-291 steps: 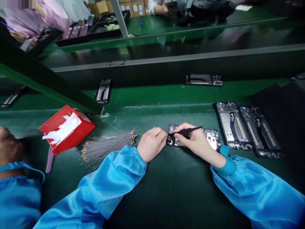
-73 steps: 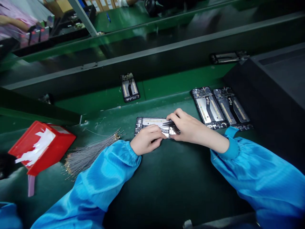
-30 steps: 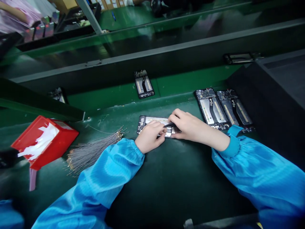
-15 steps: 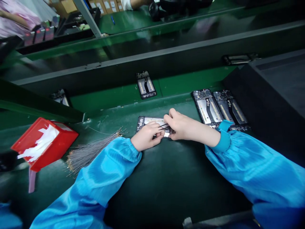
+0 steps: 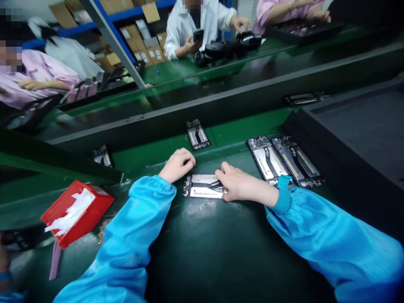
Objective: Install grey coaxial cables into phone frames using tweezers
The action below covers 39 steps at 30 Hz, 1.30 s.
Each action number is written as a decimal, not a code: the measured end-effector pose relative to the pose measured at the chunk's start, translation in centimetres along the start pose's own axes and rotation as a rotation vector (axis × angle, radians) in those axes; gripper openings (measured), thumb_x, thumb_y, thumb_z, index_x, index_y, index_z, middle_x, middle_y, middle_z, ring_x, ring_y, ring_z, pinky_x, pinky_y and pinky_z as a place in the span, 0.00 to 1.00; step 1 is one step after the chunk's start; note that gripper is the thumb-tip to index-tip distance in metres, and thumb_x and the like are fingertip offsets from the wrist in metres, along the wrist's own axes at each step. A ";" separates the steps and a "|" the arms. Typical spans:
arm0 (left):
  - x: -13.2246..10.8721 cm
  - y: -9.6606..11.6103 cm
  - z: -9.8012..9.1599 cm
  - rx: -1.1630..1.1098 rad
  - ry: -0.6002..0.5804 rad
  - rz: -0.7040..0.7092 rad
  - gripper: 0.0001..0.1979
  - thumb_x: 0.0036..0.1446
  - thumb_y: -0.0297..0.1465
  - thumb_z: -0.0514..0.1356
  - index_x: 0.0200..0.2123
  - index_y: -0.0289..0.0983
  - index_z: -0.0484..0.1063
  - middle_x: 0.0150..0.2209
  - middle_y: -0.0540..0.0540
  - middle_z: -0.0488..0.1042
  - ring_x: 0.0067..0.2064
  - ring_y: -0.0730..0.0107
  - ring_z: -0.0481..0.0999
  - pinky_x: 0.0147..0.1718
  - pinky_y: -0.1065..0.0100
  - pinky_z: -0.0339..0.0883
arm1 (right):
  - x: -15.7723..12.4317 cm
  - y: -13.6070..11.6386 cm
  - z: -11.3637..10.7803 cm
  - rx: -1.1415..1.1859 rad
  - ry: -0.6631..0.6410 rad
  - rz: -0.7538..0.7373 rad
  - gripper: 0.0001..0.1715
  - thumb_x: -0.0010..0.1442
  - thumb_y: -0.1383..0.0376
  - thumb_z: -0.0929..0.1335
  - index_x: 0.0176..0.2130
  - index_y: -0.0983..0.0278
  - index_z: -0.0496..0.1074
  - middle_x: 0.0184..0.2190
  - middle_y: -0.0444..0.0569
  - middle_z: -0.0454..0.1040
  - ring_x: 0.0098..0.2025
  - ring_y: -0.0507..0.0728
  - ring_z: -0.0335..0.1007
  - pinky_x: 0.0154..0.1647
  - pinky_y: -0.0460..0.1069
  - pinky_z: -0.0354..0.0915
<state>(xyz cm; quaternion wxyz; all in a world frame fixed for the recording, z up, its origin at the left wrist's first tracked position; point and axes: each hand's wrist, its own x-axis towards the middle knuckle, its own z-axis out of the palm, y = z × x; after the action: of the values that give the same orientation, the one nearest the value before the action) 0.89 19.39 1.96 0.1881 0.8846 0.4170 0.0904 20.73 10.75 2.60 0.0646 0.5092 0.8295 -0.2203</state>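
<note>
An opened phone (image 5: 202,192) lies sideways on the green bench, its silver inside and black flex cable facing up. My right hand (image 5: 235,182) is at its right end, closed around dark tweezers (image 5: 215,184) whose tips point left over the phone. Just above the phone's left end is my left hand (image 5: 178,165), off the phone, fingers loosely bent and nothing visible in them. Two more opened phones, one (image 5: 267,160) beside another (image 5: 296,160), lie to the right, partly behind my right wrist.
A red bin (image 5: 75,214) with white strips stands left. My left sleeve mostly hides a cable bundle (image 5: 105,227). Beyond the bench edge, another opened phone (image 5: 198,134) lies on a lower green strip. A large black tray (image 5: 356,126) is at right. Co-workers sit across.
My left hand has let go of the phone and moved up and left. My right hand stays at the phone's right end with the tweezers. The view has tilted up, showing more co-workers.
</note>
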 end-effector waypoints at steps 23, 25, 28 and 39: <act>-4.4 3.2 1.5 -0.057 0.298 0.009 0.20 0.43 0.26 0.57 0.43 0.37 0.63 0.45 0.43 0.59 0.51 0.60 0.62 0.50 0.58 0.60 | -0.5 0.2 1.3 -0.135 0.722 -0.096 0.06 0.55 0.67 0.62 0.35 0.66 0.65 0.39 0.55 0.65 0.40 0.60 0.56 0.38 0.53 0.53; -6.5 4.8 3.2 -0.056 0.160 0.165 0.22 0.40 0.25 0.58 0.43 0.38 0.63 0.47 0.42 0.58 0.52 0.59 0.61 0.51 0.59 0.60 | -0.9 -0.4 2.0 -0.108 0.697 -0.174 0.05 0.55 0.67 0.62 0.33 0.66 0.65 0.35 0.52 0.66 0.37 0.59 0.56 0.38 0.53 0.52; -8.2 5.8 4.3 -0.050 0.024 0.304 0.25 0.42 0.27 0.60 0.47 0.37 0.62 0.50 0.40 0.59 0.56 0.56 0.57 0.54 0.57 0.57 | -1.5 -0.8 2.9 -0.073 0.602 -0.264 0.04 0.54 0.67 0.62 0.32 0.65 0.66 0.32 0.49 0.66 0.35 0.57 0.56 0.36 0.52 0.52; -13.1 0.1 -0.5 0.275 0.090 0.024 0.12 0.50 0.30 0.58 0.39 0.37 0.64 0.49 0.40 0.61 0.58 0.53 0.54 0.53 0.52 0.55 | -1.7 -2.0 5.7 -0.089 0.365 -0.403 0.08 0.54 0.61 0.66 0.31 0.65 0.67 0.31 0.50 0.70 0.34 0.57 0.63 0.37 0.52 0.54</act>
<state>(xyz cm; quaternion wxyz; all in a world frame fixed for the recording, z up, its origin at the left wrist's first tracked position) -7.58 9.36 2.44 0.0449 0.9021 0.4227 0.0744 19.09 6.19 -1.32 -0.1088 0.3619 0.9208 -0.0966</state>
